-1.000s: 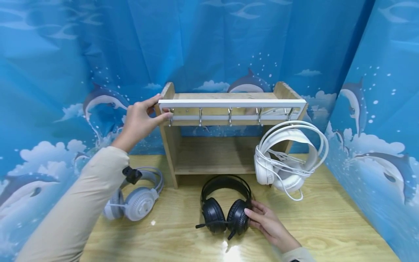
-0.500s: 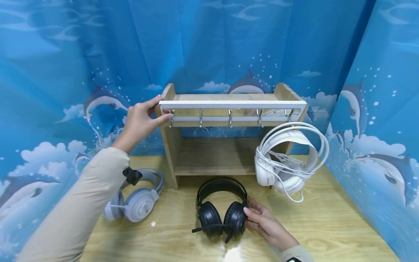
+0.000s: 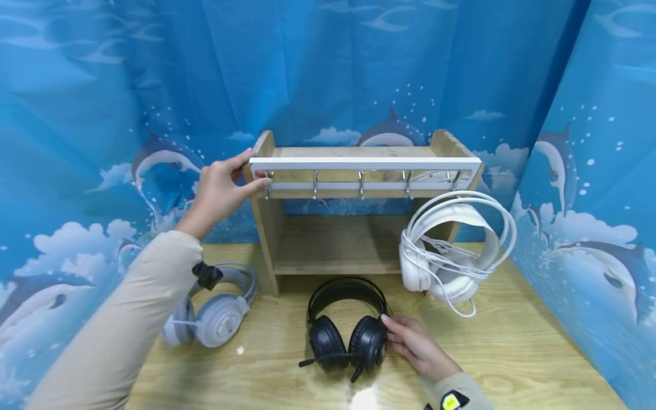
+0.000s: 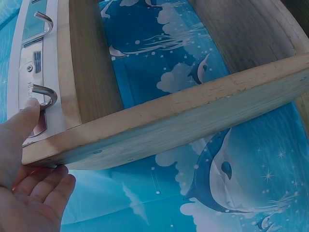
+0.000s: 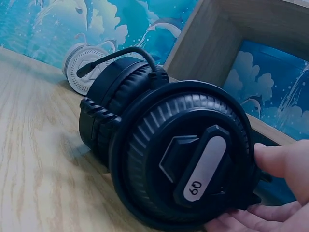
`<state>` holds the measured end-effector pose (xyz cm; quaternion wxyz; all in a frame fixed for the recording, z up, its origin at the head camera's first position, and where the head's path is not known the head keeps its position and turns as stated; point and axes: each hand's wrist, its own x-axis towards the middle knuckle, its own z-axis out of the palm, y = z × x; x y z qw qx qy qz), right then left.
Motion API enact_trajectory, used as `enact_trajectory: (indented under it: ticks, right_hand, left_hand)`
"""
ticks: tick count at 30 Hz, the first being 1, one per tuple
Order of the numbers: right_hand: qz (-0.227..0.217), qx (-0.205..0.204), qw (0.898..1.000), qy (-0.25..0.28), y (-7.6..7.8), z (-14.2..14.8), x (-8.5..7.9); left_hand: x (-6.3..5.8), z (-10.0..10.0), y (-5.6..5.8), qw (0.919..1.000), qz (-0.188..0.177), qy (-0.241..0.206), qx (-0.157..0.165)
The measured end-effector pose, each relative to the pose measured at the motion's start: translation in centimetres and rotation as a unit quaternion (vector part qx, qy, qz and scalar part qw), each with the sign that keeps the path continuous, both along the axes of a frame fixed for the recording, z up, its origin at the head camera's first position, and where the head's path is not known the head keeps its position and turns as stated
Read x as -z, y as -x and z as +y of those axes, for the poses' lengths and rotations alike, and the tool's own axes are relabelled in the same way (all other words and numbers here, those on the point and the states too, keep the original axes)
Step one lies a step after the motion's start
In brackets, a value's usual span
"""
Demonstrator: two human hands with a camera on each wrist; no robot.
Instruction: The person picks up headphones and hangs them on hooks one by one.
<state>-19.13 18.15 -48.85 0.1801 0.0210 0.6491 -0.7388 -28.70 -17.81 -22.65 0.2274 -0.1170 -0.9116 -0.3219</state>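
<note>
A black headset (image 3: 345,330) with a small boom mic lies on the wooden table (image 3: 523,353) in front of a wooden rack (image 3: 353,151). My right hand (image 3: 393,337) holds its right ear cup (image 5: 183,164), thumb on the rim and fingers curled beneath. My left hand (image 3: 228,182) grips the rack's left end. Its thumb (image 4: 26,118) presses the white hook rail (image 3: 361,164) beside the first metal hook (image 4: 46,96), and the fingers lie against the side panel (image 4: 159,128).
A white headset (image 3: 451,250) with a coiled cable hangs from the rail's rightmost hook (image 3: 455,177). A grey headset (image 3: 217,316) lies on the table left of the rack, partly behind my left sleeve. Blue dolphin-print curtains close in the back and both sides.
The black headset has slid a little to the left and toward me with my right hand on its ear cup. The left hand has stayed on the rack.
</note>
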Motion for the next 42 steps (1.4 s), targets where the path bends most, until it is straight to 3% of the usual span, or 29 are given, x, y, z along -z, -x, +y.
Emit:
enact_trajectory:
  ticks: [5, 23, 42]
  right_hand:
    - [-0.007, 0.004, 1.000, -0.004, 0.1, -0.1, -0.2]
    - [0.032, -0.043, 0.998, 0.027, 0.3, 0.4, -0.9]
    - [0.023, -0.017, 0.999, 0.025, -0.9, 0.4, -0.7]
  left_hand:
    - [0.0, 0.0, 0.0, 1.0000, 0.001, -0.002, 0.002]
    - [0.2, -0.1, 0.1, 1.0000, 0.002, -0.002, 0.005]
    - [0.2, -0.1, 0.1, 0.9999, 0.001, -0.009, 0.007]
